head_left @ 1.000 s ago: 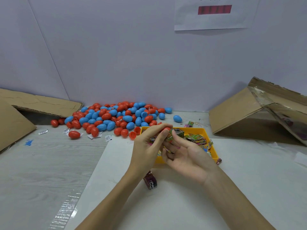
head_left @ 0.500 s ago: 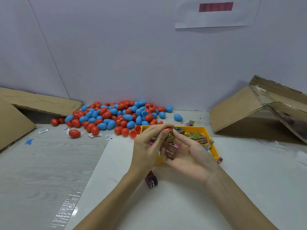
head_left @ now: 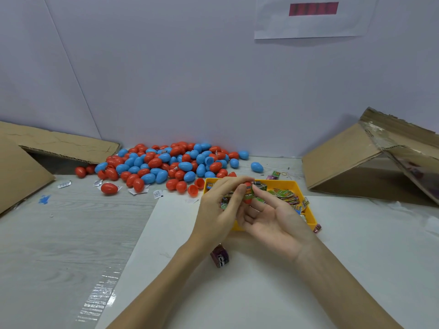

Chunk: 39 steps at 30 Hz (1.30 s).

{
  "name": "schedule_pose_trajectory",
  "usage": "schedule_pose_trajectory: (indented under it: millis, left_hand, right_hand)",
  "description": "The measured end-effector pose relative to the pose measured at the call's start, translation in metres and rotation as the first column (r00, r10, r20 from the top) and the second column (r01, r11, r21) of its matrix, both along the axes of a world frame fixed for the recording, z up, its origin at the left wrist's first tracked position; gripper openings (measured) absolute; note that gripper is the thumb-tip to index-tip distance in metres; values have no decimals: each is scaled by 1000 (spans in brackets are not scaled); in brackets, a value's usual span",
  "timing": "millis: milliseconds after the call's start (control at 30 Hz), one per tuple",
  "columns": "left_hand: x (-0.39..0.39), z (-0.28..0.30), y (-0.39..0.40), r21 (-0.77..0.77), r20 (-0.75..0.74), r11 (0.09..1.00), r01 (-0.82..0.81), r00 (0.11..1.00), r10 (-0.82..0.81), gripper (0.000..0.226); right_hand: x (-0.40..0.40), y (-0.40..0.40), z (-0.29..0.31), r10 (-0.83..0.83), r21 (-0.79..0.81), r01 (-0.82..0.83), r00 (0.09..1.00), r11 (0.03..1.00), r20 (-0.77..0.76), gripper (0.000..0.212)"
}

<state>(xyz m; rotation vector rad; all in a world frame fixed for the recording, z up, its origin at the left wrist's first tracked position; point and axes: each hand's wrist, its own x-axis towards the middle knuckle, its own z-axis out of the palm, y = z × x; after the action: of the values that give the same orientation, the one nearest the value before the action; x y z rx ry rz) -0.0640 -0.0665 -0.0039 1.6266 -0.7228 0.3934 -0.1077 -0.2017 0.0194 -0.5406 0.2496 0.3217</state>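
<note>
Grey surface against a white wall carries a pile of red and blue eggs, with a yellow tray of packets just in front of it, so shells and filling both lie within reach. Left hand pinches a red egg between thumb and forefinger just above the tray, with a printed packet wedged against it, apparently for stuffing. Right hand lies palm-up and relaxed, one straight finger braced against the egg to steady it, gripping nothing.

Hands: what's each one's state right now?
Left hand: pinching the red egg.
Right hand: open, one straight finger touching the red egg.
</note>
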Motion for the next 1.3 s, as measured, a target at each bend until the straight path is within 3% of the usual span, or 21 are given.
schedule_pose_trajectory:
  millis: [400, 500, 600, 667, 733, 800, 900, 1033, 1300]
  left_hand:
    - [-2, 4, -1, -125, -120, 986, 112, 985, -127, 28]
    - [-2, 1, -1, -42, -140, 988, 151, 978, -155, 32]
    - [1, 1, 1, 47, -71, 997, 61, 996, -57, 36]
    - [4, 2, 6, 54, -30, 998, 25, 999, -24, 34]
    - [8, 5, 12, 104, 60, 995, -7, 998, 0, 31]
    - [10, 7, 14, 141, 127, 990, -19, 992, 1, 31]
    - [9, 8, 12, 214, 198, 976, -37, 980, -6, 42]
    - [5, 4, 9, 257, 250, 958, -123, 967, 57, 46]
    - [-8, 2, -2, 119, 208, 949, -292, 942, 264, 49]
  right_hand:
    - [0, -1, 4, -45, -30, 47, 998, 998, 43, 30]
    - [0, -5, 4, -77, -66, 82, 994, 994, 76, 26]
    - [0, -8, 1, -114, -104, 126, 987, 987, 115, 28]
    - [1, -7, -1, -120, -221, 165, 972, 961, 204, 30]
    - [1, -4, -2, -107, -424, 245, 940, 872, 324, 38]
    - [-1, 0, -3, -98, -622, 349, 911, 701, 401, 48]
    - [-3, 2, -6, -96, -754, 469, 870, 460, 483, 31]
    - [0, 4, -13, -144, -754, 524, 846, 396, 513, 28]
    - [0, 11, -16, -181, -718, 639, 768, 275, 614, 31]
